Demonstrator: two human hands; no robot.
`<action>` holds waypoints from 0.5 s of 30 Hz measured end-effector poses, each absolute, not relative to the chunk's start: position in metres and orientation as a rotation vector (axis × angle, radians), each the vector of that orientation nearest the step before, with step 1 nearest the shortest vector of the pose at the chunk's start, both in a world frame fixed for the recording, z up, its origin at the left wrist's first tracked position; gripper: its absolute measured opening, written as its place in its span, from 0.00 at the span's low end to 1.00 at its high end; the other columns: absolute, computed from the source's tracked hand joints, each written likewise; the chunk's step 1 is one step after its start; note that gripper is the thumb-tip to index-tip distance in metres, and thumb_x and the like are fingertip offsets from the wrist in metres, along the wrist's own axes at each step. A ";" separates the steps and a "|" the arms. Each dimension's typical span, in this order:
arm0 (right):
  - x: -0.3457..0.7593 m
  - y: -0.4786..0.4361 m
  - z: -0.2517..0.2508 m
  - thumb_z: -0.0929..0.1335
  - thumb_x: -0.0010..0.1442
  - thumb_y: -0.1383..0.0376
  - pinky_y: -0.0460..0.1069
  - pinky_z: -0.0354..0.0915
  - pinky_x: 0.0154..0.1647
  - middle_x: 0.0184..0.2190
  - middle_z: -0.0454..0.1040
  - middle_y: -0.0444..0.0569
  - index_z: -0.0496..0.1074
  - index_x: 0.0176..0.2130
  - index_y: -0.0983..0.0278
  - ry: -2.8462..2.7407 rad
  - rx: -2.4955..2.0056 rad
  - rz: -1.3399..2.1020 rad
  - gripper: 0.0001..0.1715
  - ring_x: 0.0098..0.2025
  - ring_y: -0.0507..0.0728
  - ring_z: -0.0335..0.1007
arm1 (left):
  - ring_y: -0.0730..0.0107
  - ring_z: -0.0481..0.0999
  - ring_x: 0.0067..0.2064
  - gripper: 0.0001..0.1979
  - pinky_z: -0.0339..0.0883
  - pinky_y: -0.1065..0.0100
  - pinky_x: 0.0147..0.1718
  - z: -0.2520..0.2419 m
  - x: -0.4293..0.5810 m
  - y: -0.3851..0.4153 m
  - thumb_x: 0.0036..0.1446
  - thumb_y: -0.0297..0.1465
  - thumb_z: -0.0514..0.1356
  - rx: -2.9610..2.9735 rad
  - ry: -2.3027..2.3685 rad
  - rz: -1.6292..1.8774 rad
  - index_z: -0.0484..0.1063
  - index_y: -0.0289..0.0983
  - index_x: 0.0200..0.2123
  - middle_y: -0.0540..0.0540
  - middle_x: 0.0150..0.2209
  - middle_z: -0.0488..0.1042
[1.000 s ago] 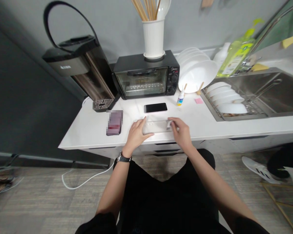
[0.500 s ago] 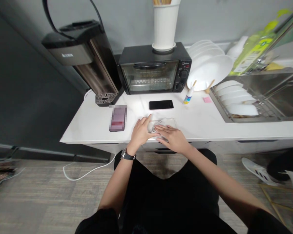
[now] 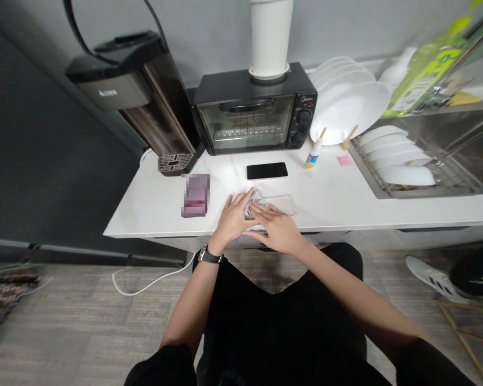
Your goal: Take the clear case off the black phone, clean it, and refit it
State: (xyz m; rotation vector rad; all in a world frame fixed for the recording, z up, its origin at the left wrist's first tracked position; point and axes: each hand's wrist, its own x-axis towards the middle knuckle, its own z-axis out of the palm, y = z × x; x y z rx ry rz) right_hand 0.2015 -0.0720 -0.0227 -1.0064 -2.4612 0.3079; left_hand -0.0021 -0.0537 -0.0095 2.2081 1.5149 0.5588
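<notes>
A clear phone case (image 3: pixel 284 205) lies flat near the counter's front edge. Its left end is under my hands. My left hand (image 3: pixel 232 217) spans that end with thumb and forefinger apart, bracing it by the edges; the exact contact is partly hidden. With fingers stretched out together, my right hand (image 3: pixel 279 228) presses a crumpled whitish-grey cloth (image 3: pixel 256 198) onto the case beside my left hand. Behind them a dark-screened phone (image 3: pixel 266 171) lies on the counter. To the left is a purple rectangular item (image 3: pixel 196 195), blurred into blocks.
A toaster oven (image 3: pixel 247 123) bears a white container (image 3: pixel 270 40). A drink dispenser (image 3: pixel 145 102) stands left. On the right are a small bottle (image 3: pixel 313 155), a pink note (image 3: pixel 345 160), white plates (image 3: pixel 348 112) and a sink (image 3: pixel 459 155). Another person's shoe (image 3: pixel 432 279) shows below.
My right hand has slid slightly left with the cloth, which is now bunched against my left hand. More of the clear case shows on the right. The view has shifted a little.
</notes>
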 end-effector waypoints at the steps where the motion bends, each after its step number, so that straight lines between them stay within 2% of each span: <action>1: 0.216 -0.071 -0.021 0.69 0.75 0.48 0.70 0.65 0.76 0.71 0.72 0.67 0.70 0.72 0.68 -2.476 -1.017 0.284 0.38 0.73 0.72 0.71 | 0.49 0.72 0.71 0.51 0.46 0.45 0.80 -0.009 -0.002 -0.054 0.63 0.39 0.73 2.197 1.509 0.566 0.51 0.43 0.81 0.38 0.68 0.74; 4: 0.266 -0.076 -0.015 0.65 0.79 0.53 0.71 0.65 0.75 0.69 0.75 0.66 0.73 0.69 0.70 -2.477 -1.165 0.140 0.31 0.70 0.71 0.74 | 0.48 0.71 0.72 0.54 0.41 0.42 0.80 -0.008 0.002 -0.054 0.61 0.43 0.75 2.172 1.479 0.584 0.49 0.45 0.81 0.40 0.68 0.75; 6: 0.283 -0.084 -0.012 0.65 0.78 0.51 0.72 0.65 0.75 0.67 0.76 0.68 0.75 0.66 0.72 -2.460 -1.249 0.063 0.32 0.68 0.73 0.77 | 0.48 0.70 0.73 0.54 0.36 0.39 0.81 -0.007 0.005 -0.054 0.62 0.43 0.75 2.171 1.451 0.577 0.48 0.45 0.81 0.40 0.69 0.75; 9: 0.268 -0.090 -0.012 0.67 0.76 0.45 0.71 0.66 0.76 0.66 0.77 0.65 0.75 0.67 0.67 -2.500 -1.135 0.133 0.35 0.69 0.72 0.76 | 0.48 0.70 0.73 0.54 0.31 0.38 0.80 -0.006 0.008 -0.053 0.63 0.42 0.74 2.175 1.406 0.545 0.46 0.46 0.82 0.39 0.71 0.74; 11: 0.242 -0.086 -0.015 0.68 0.75 0.44 0.69 0.66 0.76 0.68 0.76 0.63 0.75 0.67 0.65 -2.528 -0.991 0.254 0.35 0.71 0.71 0.73 | 0.49 0.70 0.73 0.53 0.32 0.39 0.81 -0.006 0.009 -0.052 0.63 0.42 0.73 2.180 1.397 0.538 0.48 0.46 0.82 0.39 0.72 0.72; 15: 0.219 -0.064 -0.013 0.68 0.76 0.46 0.71 0.60 0.78 0.69 0.74 0.65 0.73 0.68 0.68 -2.541 -0.943 0.332 0.35 0.72 0.70 0.71 | 0.49 0.71 0.73 0.51 0.39 0.40 0.80 -0.007 0.008 -0.052 0.62 0.41 0.74 2.200 1.425 0.546 0.52 0.46 0.81 0.37 0.72 0.71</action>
